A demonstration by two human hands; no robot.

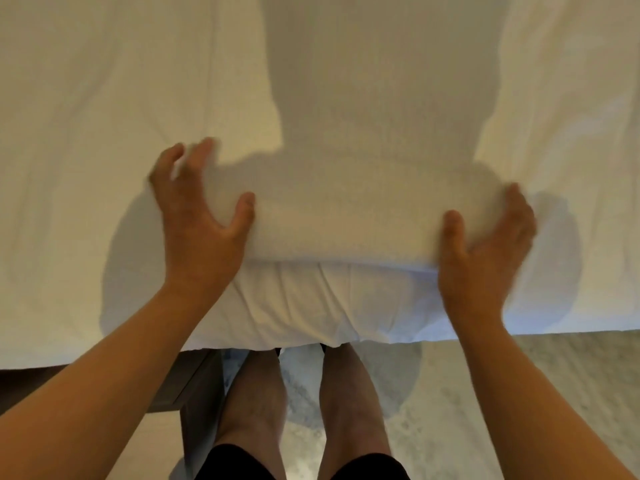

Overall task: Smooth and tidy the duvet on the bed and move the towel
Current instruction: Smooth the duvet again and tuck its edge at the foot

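Note:
A white folded towel (346, 223) lies crosswise on the white duvet (104, 98), close to the bed's near edge. My left hand (197, 230) grips the towel's left end, with the thumb on its top and the spread fingers round the far corner. At the towel's right end, my right hand (485, 258) cups it, thumb on the near side and fingers curled round the end. The duvet shows soft creases on the left and bunched folds (329, 299) just below the towel, where it drops over the bed edge. My shadow falls across the middle.
The duvet's hem hangs over the near edge of the bed. A dark wooden bed frame (194, 382) shows below it on the left. My bare legs (256, 403) stand against the bed on a pale mottled carpet (554, 393).

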